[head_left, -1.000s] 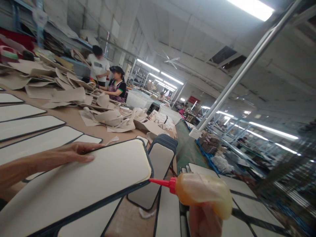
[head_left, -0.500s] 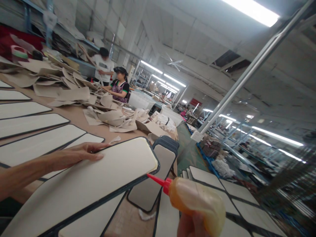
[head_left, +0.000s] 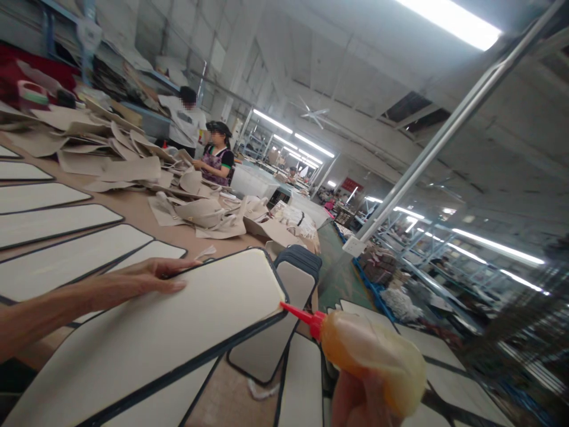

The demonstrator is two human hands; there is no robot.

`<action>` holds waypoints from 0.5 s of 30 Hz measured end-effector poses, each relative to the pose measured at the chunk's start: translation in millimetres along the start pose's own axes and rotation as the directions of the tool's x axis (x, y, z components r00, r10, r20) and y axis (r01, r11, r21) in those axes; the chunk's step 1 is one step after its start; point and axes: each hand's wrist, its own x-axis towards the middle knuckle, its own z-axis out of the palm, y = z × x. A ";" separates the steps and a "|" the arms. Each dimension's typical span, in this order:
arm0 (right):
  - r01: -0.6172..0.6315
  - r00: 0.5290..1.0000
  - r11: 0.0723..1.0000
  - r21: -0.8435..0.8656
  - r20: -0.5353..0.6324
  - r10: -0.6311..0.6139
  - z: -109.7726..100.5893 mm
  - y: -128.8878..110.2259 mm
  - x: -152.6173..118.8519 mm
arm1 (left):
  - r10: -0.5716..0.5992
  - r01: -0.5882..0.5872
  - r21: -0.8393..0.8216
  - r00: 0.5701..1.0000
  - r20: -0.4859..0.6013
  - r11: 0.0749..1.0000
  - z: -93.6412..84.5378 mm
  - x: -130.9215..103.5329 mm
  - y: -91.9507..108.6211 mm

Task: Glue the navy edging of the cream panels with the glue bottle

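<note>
A long white panel with dark edges is tilted up across the lower left. My left hand grips its upper edge, thumb on the white face. In my right hand is a squeeze bottle of amber liquid, lying nearly sideways. Its red nozzle points left, and the tip is at the panel's right corner; whether they touch I cannot tell. A thin yellowish line runs along the panel's right edge. Below it lies another panel.
Several dark-edged panels lie on the brown table at left, and more at lower right. Beige pieces are heaped behind. Two people work beyond. A metal pole slants at right.
My right hand and the bottle have moved right and slightly up, bringing the nozzle tip from the panel's lower edge to its right corner. My left hand keeps its hold.
</note>
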 end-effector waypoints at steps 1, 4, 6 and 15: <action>-0.011 1.000 0.999 0.040 -0.022 0.012 2.8 -1.2 -0.6 | 0.000 0.000 -0.010 1.000 0.001 1.000 0.7 -0.6 0.2; -0.036 0.998 0.997 0.066 -0.052 0.040 6.7 -3.9 -5.7 | 0.004 -0.004 -0.038 1.000 0.006 0.999 2.2 -2.4 1.2; -0.036 0.997 0.998 0.048 -0.060 0.039 7.6 -4.2 -8.6 | 0.003 -0.003 -0.051 1.000 0.002 0.999 3.0 -3.4 2.0; -0.044 0.992 0.998 0.051 -0.119 0.050 7.4 0.1 -7.9 | -0.027 0.027 -0.081 1.000 -0.008 0.996 6.2 -4.5 3.9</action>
